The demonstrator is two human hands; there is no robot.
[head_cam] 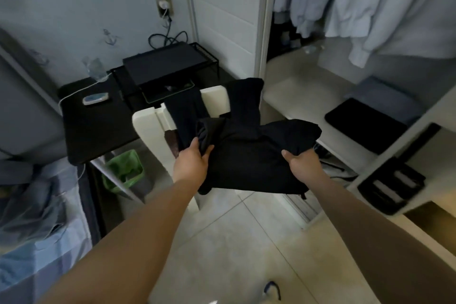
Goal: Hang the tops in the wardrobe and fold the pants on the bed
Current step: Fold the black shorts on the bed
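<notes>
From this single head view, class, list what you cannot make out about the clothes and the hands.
- Black garment, head view: bunched, so top or pants cannot be told.
- Left hand and right hand: fingers curl under the cloth, tips hidden.
- Pale hanging clothes: hangers and rail cut off by the top edge.
- Dark cloth over the chair: lower part hidden by the held garment.

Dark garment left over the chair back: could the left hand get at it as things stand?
Probably yes, but not right away. That dark garment hangs just beyond the left hand with nothing between them, but both that hand and the right hand grip the black garment, so one grip must let go first.
</notes>
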